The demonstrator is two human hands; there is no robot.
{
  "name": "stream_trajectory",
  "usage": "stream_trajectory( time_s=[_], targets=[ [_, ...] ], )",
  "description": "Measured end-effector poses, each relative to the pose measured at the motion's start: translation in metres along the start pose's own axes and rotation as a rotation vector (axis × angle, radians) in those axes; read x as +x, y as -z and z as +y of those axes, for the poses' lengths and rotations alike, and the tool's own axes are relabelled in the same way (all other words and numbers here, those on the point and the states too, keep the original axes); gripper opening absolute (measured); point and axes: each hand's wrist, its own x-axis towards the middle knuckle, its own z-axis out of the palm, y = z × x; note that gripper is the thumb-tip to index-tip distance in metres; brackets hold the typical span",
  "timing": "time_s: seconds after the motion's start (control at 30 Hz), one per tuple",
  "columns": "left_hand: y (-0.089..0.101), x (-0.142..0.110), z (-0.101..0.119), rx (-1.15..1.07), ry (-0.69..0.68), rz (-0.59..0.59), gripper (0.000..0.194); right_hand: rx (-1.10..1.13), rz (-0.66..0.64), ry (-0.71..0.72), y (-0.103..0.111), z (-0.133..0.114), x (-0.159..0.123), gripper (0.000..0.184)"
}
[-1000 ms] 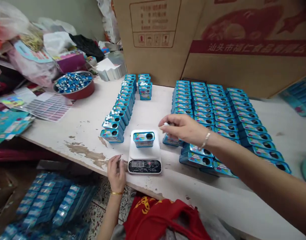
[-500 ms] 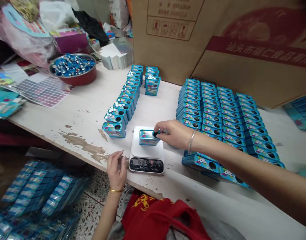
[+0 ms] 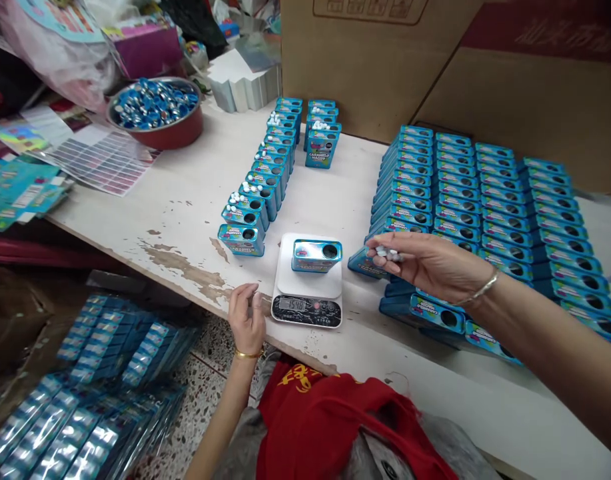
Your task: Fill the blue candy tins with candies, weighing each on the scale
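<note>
A blue candy tin [image 3: 317,256] with a round black hole in its top stands on a white digital scale [image 3: 308,283], whose display reads about 1548. To the right of the scale, my right hand [image 3: 420,263] is raised over the tins, with several small white candies [image 3: 388,254] pinched in its fingers. My left hand [image 3: 248,319] rests at the table edge just left of the scale, its fingers loosely bent, thumb apart, nothing in it. Left of the scale runs a row of tins [image 3: 242,239], some with white candies [image 3: 236,198] lying on top.
Several columns of blue tins [image 3: 455,207] fill the right side. A red bowl [image 3: 172,133] of blue caps sits at the back left, near paper sheets [image 3: 95,160]. Large cartons [image 3: 358,73] stand behind. Wrapped packs of tins [image 3: 105,333] lie below the table edge.
My right hand has drawn back to the right from the tin's hole and now shows candies in its fingers. The scale reading has risen. My left hand has stayed beside the scale.
</note>
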Motion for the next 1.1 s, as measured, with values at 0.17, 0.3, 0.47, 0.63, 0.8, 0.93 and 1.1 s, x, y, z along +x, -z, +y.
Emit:
stream_trajectory(
  time_s=[0.17, 0.3, 0.47, 0.63, 0.8, 0.93, 1.1],
  targets=[
    [0.0, 0.001, 0.001, 0.01, 0.001, -0.005, 0.02, -0.08, -0.015, -0.03, -0.001, 0.005, -0.008, 0.025],
    [0.0, 0.003, 0.002, 0.029, -0.003, -0.013, 0.02, -0.098, -0.024, 0.029, -0.008, 0.005, -0.006, 0.029],
    [-0.002, 0.001, 0.0, 0.024, -0.009, -0.015, 0.02, -0.163, -0.054, 0.138, -0.026, 0.003, 0.003, 0.032],
    [0.006, 0.011, 0.012, 0.028, -0.059, -0.038, 0.024, -0.1, -0.073, 0.184, -0.041, -0.01, 0.006, 0.028],
    [-0.001, 0.075, 0.051, 0.15, -0.416, -0.258, 0.072, 0.205, -0.174, -0.065, -0.041, 0.007, -0.025, 0.022],
    [-0.024, 0.121, 0.088, 0.237, -0.65, -0.602, 0.046, 0.418, -0.266, -0.332, -0.03, 0.06, -0.056, 0.017],
    [-0.043, 0.12, 0.134, 0.119, -0.794, -0.833, 0.034, 0.563, -0.202, -0.346, -0.013, 0.112, -0.076, 0.015]
  ],
)
